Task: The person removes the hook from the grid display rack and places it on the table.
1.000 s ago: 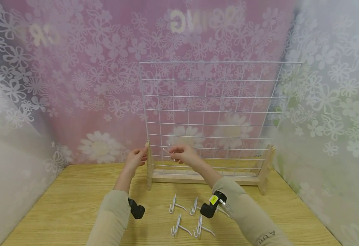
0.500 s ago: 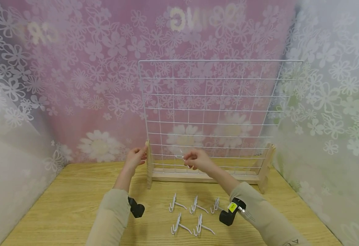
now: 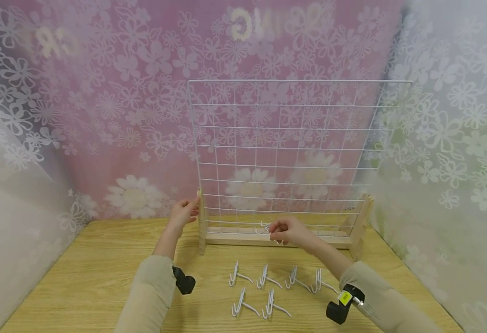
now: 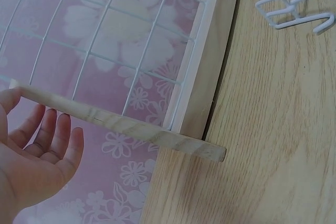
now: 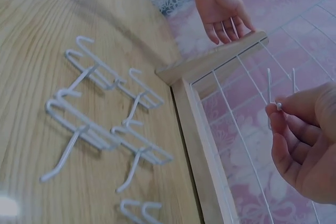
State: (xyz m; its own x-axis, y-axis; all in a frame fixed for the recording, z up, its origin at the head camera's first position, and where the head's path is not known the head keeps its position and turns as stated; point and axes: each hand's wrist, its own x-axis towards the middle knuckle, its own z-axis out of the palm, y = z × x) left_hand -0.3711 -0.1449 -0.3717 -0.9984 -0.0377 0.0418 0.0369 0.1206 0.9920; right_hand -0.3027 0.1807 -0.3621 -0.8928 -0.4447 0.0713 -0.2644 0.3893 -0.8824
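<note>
Hook (image 5: 279, 98) is pinched in right hand (image 3: 287, 230) near grid (image 3: 293, 138); none hangs yet, six hooks (image 3: 264, 289) wait at 6 o'clock; left hand (image 3: 182, 213), fingers relaxed, steadies the post (image 3: 202, 222).

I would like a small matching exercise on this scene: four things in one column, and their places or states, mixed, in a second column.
Things:
1. left hand
2. right hand
3. loose hooks
4. wire grid

Places or states:
a. lie on the wooden table
b. stands upright in a wooden frame
c. pinches one white hook
d. fingers straight, at the frame's end post

Pairs: 1-d, 2-c, 3-a, 4-b
</note>
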